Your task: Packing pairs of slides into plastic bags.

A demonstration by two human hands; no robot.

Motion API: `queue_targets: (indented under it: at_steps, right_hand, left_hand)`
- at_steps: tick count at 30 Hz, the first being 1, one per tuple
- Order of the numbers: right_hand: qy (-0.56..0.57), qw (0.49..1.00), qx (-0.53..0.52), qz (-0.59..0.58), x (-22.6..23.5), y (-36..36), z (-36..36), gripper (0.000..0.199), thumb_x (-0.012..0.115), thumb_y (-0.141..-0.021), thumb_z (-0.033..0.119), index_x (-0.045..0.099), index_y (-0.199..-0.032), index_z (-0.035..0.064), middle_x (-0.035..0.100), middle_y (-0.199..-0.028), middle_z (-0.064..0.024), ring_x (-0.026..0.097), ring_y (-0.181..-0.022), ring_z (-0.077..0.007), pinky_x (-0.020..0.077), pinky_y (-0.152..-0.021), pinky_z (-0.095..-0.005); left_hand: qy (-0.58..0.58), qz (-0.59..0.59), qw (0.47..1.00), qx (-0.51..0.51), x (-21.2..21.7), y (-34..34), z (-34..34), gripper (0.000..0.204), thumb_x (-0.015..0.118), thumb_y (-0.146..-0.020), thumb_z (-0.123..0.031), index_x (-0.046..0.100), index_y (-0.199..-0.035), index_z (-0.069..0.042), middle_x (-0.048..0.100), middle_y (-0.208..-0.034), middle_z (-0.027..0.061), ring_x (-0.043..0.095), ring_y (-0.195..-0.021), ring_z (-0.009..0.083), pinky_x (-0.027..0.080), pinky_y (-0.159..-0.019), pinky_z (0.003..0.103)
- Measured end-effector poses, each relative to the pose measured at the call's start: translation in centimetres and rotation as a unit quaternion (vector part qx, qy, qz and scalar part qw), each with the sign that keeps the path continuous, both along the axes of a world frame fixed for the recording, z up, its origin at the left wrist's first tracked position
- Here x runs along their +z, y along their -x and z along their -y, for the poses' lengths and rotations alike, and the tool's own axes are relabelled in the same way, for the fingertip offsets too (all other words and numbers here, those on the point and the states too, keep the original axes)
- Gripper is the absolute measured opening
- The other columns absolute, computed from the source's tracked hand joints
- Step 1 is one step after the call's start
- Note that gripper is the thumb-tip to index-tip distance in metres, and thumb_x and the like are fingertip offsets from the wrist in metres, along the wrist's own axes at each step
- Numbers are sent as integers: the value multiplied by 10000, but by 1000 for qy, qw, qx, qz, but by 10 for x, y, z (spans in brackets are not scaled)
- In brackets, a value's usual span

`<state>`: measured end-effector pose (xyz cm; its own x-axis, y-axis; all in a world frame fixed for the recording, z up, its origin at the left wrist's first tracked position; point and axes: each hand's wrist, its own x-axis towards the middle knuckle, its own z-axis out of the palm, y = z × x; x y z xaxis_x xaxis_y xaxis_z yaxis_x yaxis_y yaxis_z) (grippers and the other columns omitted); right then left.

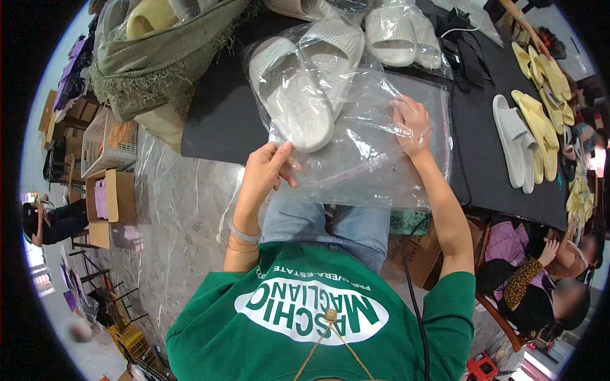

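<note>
Table (216, 124), black, spans the upper view, with yellow slides (545, 120) at its right end. Below it, the green shirt (216, 324) bears a white oval (311, 311) full of large lettering, upside down here, with a smaller line of print arched over it.

Clear bag (381, 181) overhangs the table's near edge. The white pair (298, 95) lies at its left part, film over it; whether both slides are wholly inside, I cannot tell. The nearer slide's long axis slants from upper left to lower right, heel toward the person; its mate leans the other way, behind it.

Left hand (267, 166) is nearer: the pair lies just ahead and to its right, its thumb by the heel, pinched on the film. Right hand (412, 125) has curled fingers closed on the film, the pair off to its left.

Smallest, a faint mark (307, 125) sits on the heel, unreadable.
</note>
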<state>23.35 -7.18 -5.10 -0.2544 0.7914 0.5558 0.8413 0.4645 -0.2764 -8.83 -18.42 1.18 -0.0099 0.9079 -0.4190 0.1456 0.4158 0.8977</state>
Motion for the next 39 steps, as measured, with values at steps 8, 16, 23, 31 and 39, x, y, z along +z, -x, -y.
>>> queue_targets:
  at_steps: [8,16,23,31,39]
  right_hand:
    - [33,999,-10,-9,8,3,4,211,588,-820,129,648,-1022,112,611,-1154,-23,559,-1024,-263,432,-886,-388]
    - [43,997,-1,60,-26,-21,-21,275,672,-792,180,666,-1063,133,660,-1104,-75,640,-978,-266,516,-800,-393]
    - [283,943,9,-176,25,-23,-1,296,505,-971,288,651,-1148,101,657,-1111,-102,595,-1098,-238,454,-949,-345]
    - [164,896,-114,-397,114,-66,68,258,479,-975,128,613,-1140,-19,655,-1097,-75,601,-963,-137,461,-876,-266]
    - [211,974,-12,-78,111,-46,124,175,572,-890,44,669,-1034,17,672,-1015,-94,614,-947,-212,464,-857,-305]
  left_hand:
    - [-88,320,941,-67,62,-67,32,322,478,-1001,-245,571,-1153,22,700,-952,123,692,-735,183,461,-525,221]
    - [-154,182,905,-353,42,-83,54,304,532,-968,-176,581,-1218,-9,706,-973,101,688,-859,177,529,-767,295]
    - [-434,-340,834,32,11,-31,9,420,583,-928,-134,505,-1311,19,500,-1365,202,407,-1334,347,326,-1076,404]
    - [-318,-373,871,35,-33,-2,13,515,524,-968,-255,405,-1386,21,395,-1448,209,306,-1382,387,248,-1111,487]
    - [-279,-376,884,9,-36,5,9,530,495,-979,-294,393,-1392,22,371,-1458,223,293,-1386,391,235,-1121,477]
